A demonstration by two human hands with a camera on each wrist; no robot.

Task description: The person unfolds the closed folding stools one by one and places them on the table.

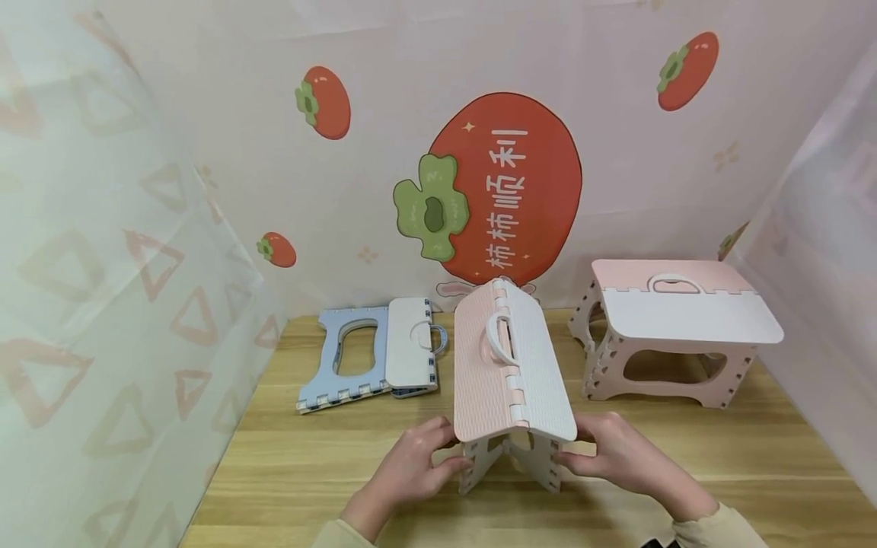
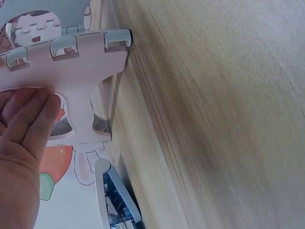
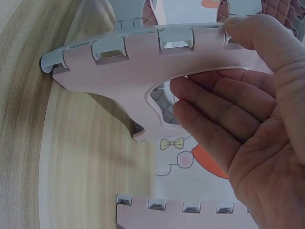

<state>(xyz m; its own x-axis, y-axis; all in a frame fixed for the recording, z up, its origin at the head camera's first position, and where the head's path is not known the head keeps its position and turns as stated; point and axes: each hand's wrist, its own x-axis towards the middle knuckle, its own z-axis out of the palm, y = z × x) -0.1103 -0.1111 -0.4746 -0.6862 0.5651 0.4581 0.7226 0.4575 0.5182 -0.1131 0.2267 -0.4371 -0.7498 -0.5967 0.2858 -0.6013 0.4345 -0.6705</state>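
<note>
A pink-and-white folding stool (image 1: 544, 350) stands partly folded at the table's middle, its two top halves sloping down from a central ridge with a carry handle. My left hand (image 1: 414, 466) grips the stool's left leg panel; in the left wrist view, the fingers (image 2: 40, 119) reach into the panel's cut-out. On the other side, my right hand (image 1: 613, 455) grips the right leg panel. The right wrist view has its thumb (image 3: 259, 33) on the hinged edge and its fingers at the oval opening. The far end of the legs is hidden under the top.
A blue-and-white folding stool (image 1: 409, 358) lies flattened at the left. To the right, another pink-and-white stool (image 1: 692, 316) stands unfolded. All rest on a wooden table (image 1: 329, 464), with a persimmon-printed cloth (image 1: 370, 198) behind and sheets at both sides.
</note>
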